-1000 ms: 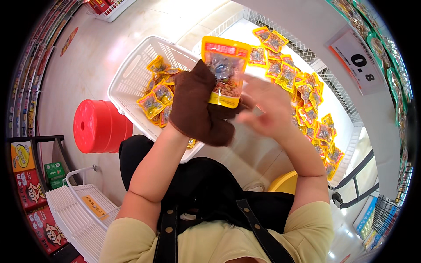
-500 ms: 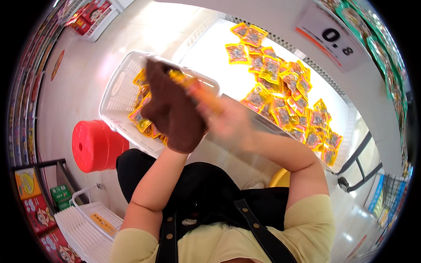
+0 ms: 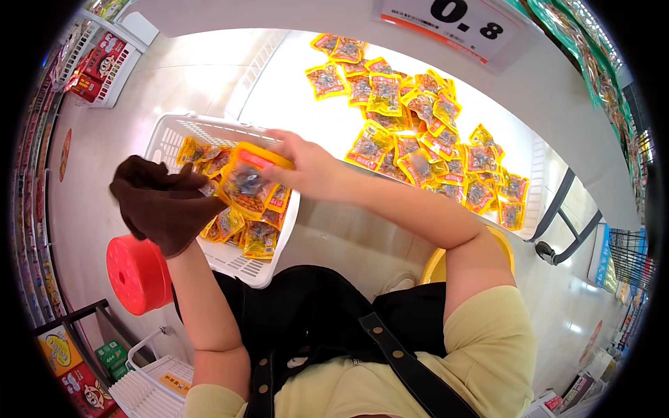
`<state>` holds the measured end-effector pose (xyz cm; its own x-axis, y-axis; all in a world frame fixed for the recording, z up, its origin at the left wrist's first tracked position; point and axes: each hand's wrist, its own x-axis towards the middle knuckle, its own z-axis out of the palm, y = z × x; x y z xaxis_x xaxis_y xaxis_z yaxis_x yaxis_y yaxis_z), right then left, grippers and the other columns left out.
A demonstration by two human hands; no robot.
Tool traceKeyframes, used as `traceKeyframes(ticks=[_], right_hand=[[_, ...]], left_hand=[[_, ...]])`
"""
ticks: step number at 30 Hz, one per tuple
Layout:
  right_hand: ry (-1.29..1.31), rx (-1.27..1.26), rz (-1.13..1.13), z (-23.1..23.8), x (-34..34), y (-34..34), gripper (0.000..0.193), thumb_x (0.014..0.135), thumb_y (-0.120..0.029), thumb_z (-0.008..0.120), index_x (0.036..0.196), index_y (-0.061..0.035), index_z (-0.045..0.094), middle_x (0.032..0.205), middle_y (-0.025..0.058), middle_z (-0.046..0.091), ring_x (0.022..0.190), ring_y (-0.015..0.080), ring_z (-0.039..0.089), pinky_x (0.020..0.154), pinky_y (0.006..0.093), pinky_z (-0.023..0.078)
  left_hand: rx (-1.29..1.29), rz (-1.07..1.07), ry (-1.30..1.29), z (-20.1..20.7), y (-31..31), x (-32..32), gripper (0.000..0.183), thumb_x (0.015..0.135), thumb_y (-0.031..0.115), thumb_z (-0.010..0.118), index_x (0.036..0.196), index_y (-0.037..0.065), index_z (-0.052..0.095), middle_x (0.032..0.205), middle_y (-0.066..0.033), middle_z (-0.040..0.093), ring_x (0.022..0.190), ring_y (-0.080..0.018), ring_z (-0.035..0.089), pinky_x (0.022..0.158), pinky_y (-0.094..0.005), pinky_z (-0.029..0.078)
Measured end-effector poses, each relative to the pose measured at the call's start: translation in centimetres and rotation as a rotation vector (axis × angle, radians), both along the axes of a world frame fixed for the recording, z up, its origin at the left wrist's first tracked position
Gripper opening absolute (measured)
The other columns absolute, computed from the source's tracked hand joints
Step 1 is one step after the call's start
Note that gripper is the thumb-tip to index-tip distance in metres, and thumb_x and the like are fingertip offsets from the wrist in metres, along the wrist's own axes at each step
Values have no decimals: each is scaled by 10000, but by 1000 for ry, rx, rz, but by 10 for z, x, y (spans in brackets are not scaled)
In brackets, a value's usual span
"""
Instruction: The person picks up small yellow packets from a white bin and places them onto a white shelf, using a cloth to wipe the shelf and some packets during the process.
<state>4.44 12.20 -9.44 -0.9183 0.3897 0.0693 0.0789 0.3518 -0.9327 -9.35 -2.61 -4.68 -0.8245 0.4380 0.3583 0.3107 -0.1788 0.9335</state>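
Note:
My left hand (image 3: 157,202) wears a dark brown fabric glove and hovers over the left side of a white plastic basket (image 3: 279,240). Its thumb stands apart from the loosely curled fingers, and the thumb tip is at the lower left corner of a snack packet (image 3: 247,182). My bare right hand (image 3: 303,167) pinches that packet by its upper right edge. The packet is yellow and red with a see-through middle showing dark contents. Below it, several similar packets (image 3: 261,240) lie loosely in the basket.
Many matching packets (image 3: 387,94) are spread over a bright white display tray (image 3: 289,87) at the upper right. Above it hangs a price sign (image 3: 453,28). A red stool (image 3: 139,275) stands left of the basket, a yellow rounded object (image 3: 435,268) by my right leg, and a white wire rack (image 3: 157,386) lower left.
The view has shifted, and both hands have come apart from their blurred, close position. The gloved left hand is now further left, and the packet in my right hand shows clearly above the basket.

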Motion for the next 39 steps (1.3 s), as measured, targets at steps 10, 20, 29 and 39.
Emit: traceKeyframes(ticks=[10, 20, 29, 39], right_hand=[[-1153, 687, -829, -64, 92, 170, 496, 730, -210, 548, 1196, -145, 390, 1196, 165, 408, 1112, 325, 389, 862, 489, 346], [-504, 233, -449, 26, 63, 125, 208, 745, -182, 562, 866, -17, 594, 784, 92, 615, 731, 193, 592, 631, 319, 465], [-137, 353, 178, 23, 19, -14, 168, 737, -166, 499, 781, -10, 544, 674, 168, 558, 650, 355, 536, 595, 416, 425], [-98, 157, 172, 28, 18, -10, 146, 706, -123, 552, 791, -4, 542, 684, 158, 568, 656, 319, 551, 613, 360, 447]], left_hand=[[147, -241, -188, 12, 13, 27, 290, 607, -50, 527, 860, -26, 388, 695, -81, 453, 575, -219, 539, 590, -277, 479], [-137, -403, 78, -14, 42, 51, 487, 519, -64, 553, 980, -37, 399, 791, -96, 471, 675, -187, 491, 604, -240, 436], [-1223, 132, 1240, -61, 39, 63, 296, 636, 223, 504, 821, -3, 457, 719, -115, 426, 661, -211, 449, 460, -256, 363], [-711, 120, 485, -21, 33, 54, 362, 566, 124, 629, 842, -31, 452, 768, -110, 473, 786, -202, 494, 677, -237, 401]])
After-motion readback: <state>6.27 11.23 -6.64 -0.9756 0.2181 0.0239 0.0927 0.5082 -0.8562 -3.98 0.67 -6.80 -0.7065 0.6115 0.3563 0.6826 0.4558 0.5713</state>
